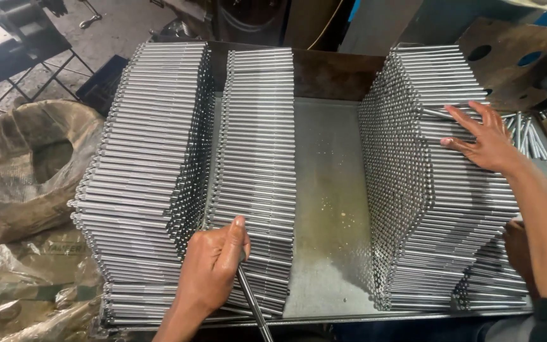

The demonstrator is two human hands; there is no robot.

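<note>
My left hand (212, 266) is closed around a thin steel rod (254, 307) whose lower end points toward the near edge, right in front of the middle stack of rods (257, 158). My right hand (484, 138) lies flat with fingers spread on top of the tall right stack of rods (432, 190). A third, larger stack (147, 171) stands at the left. All the stacks sit on a metal tray (327, 190) with a bare, slightly stained strip down its centre.
A crumpled sack and plastic wrapping (26, 171) lie to the left of the tray. Loose rods (530, 136) rest at the far right. A dark metal frame (20, 44) stands on the floor at upper left, and a perforated brown panel (514, 57) at upper right.
</note>
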